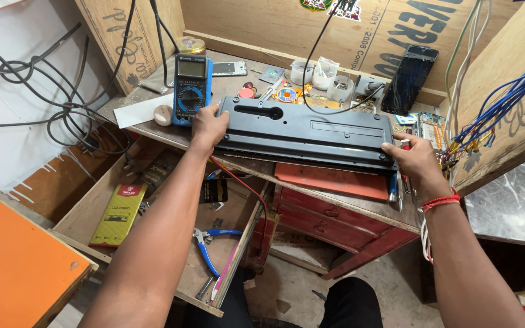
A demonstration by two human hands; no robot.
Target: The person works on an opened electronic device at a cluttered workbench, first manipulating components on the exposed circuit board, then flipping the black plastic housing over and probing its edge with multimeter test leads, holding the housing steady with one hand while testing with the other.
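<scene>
Plywood walls are boxing in the cluttered wooden workbench (153, 112) that we are looking down on from the head view, with cables hanging on both sides and an open drawer (80, 225) below the bench edge.

We are holding a long black device casing (308, 133) across the front of the bench, its underside facing up. Its long axis is running side to side between our hands, tilting slightly away on our left end. Our left hand (209, 126) is closing over the casing's left end, fingers wrapped on the top face and edge; our right hand (417, 159) is gripping the right end corner, thumb on top, fingers curling underneath where we cannot see them. Both hands are firmly closed on the casing, so it is lying directly between the grips, neither hand clearly nearer its middle.

Just beyond our left hand, a blue multimeter (192, 88) is lying flat, touching or nearly touching the casing's corner. Beyond our right hand, a dark phone (409, 79) is leaning against the back wall. Under the casing, an orange-red panel (329, 180) is showing.
</scene>
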